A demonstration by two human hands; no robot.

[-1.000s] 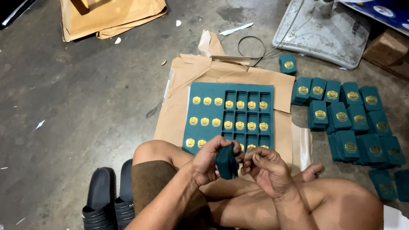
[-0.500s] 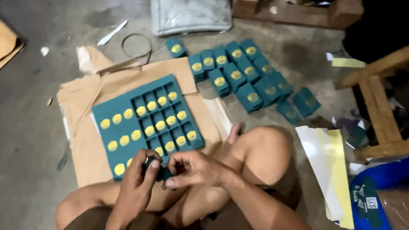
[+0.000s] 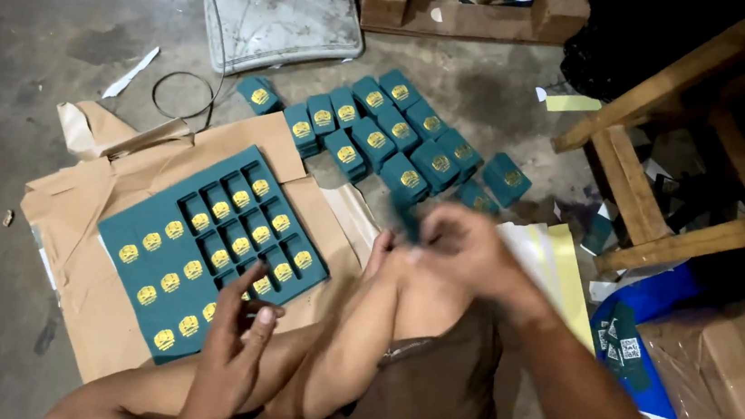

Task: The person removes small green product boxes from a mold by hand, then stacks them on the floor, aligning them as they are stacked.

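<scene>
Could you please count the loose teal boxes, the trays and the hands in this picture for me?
Small teal boxes with gold emblems, loose on the floor: 15
Teal compartment tray: 1
Left hand and right hand: 2
Total: 18

A grey concrete floor (image 3: 34,40) carries everything. Flattened brown cardboard (image 3: 81,300) lies on it under a teal compartment tray (image 3: 153,216), with a cluster of small teal boxes (image 3: 397,139) just beyond. A grey slab (image 3: 282,14), a wire loop (image 3: 183,96) and paper scraps (image 3: 131,72) lie near.
</scene>
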